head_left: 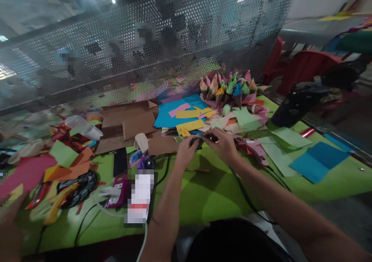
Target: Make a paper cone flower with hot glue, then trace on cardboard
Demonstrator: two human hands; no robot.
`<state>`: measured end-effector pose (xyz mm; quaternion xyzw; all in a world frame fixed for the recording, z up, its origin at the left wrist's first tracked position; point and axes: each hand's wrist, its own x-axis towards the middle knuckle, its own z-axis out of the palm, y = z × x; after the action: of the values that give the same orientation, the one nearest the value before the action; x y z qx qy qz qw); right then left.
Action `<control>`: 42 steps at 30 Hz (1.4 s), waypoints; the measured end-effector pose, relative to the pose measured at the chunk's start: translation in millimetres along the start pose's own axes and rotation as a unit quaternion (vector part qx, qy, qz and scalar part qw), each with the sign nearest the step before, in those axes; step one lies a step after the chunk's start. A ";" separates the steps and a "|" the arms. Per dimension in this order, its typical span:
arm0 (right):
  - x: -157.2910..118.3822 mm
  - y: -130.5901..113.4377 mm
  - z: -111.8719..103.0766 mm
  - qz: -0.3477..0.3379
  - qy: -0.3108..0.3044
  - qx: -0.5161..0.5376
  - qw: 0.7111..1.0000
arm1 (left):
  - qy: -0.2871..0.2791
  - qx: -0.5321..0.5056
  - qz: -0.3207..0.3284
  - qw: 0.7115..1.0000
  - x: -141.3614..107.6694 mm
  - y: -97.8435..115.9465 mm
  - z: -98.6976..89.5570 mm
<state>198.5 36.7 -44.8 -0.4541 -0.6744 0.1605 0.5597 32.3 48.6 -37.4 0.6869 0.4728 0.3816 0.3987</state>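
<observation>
Over the green table (200,200), my left hand (187,147) and my right hand (222,142) meet near the middle. The fingers of both are closed around a small dark green piece (199,142), partly hidden by them; its exact shape is unclear. Just right of my right hand lies a pink glue gun (257,151) with a black cord. Beyond my hands are yellow paper strips (190,125) and a blue sheet (165,116). A thin brown stick (197,170) lies on the table below my hands.
Paper cones (232,89) stand at the back. A phone (120,162), a purple tissue pack (118,192) and a yellow glue gun (61,202) lie left. Another person's hand (13,211) is at far left. Blue paper (318,159) and a black object (293,107) are right.
</observation>
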 end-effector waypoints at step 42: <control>3.2 2.5 -0.6 0.040 -0.103 0.055 0.992 | 0.039 -0.037 -0.012 0.998 -0.6 4.2 -6.2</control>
<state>200.2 40.4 -44.4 -0.4302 -0.7000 0.2654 0.5045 28.0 48.3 -31.2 0.6507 0.4819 0.4204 0.4095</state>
